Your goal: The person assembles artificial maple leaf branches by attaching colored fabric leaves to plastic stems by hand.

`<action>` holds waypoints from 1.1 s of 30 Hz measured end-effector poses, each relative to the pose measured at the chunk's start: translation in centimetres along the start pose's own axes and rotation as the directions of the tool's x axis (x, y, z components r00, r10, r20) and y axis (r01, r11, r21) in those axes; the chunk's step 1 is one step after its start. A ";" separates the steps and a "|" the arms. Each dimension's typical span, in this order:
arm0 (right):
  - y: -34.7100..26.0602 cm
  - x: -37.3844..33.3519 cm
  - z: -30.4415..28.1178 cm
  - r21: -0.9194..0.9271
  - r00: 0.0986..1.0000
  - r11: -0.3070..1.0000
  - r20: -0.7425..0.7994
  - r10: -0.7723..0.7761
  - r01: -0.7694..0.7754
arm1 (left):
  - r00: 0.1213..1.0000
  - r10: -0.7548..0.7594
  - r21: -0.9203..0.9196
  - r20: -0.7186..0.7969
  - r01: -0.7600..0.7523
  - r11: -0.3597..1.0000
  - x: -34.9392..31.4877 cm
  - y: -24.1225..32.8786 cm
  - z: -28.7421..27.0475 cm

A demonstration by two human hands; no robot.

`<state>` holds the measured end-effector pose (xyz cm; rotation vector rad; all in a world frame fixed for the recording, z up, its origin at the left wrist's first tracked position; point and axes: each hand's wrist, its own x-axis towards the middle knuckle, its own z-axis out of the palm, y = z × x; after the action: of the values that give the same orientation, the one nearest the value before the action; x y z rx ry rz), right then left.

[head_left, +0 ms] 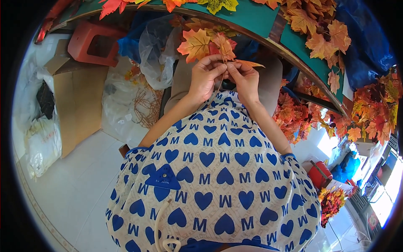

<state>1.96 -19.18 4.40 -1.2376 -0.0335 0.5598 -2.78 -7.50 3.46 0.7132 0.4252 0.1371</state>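
My left hand [205, 78] and my right hand [245, 80] meet above my lap, fingertips pinched close together. Between them runs the thin brown stem [220, 82] of an artificial maple leaf spray, its lower end trailing toward my shirt. Orange and yellow leaves [196, 45] fan out beyond my left fingers, with a redder leaf [224, 46] beside them. Another orange leaf [251, 64] points right from behind my right fingers. Both hands are closed on the stem; the exact spot where the fingertips join is partly hidden.
A green-topped table [252, 19] curves across the far side, bearing loose leaves and a leaf pile [329, 38]. Leaf garlands [294, 113] hang at right. Leftward are a red stool [94, 44], clear plastic bags [157, 50], cardboard [79, 101] and a tangle of brown stems [147, 107].
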 end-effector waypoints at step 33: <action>-17.0 0.4 -7.1 -0.927 0.523 0.071 0.142 -0.840 0.367 | 0.711 -0.631 -0.265 0.309 0.702 0.661 1.7 -2.1 -4.2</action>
<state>11.16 -28.82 17.12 -2.2185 -0.5677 -0.7588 -3.02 -6.09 -1.37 0.1538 0.4393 -0.5522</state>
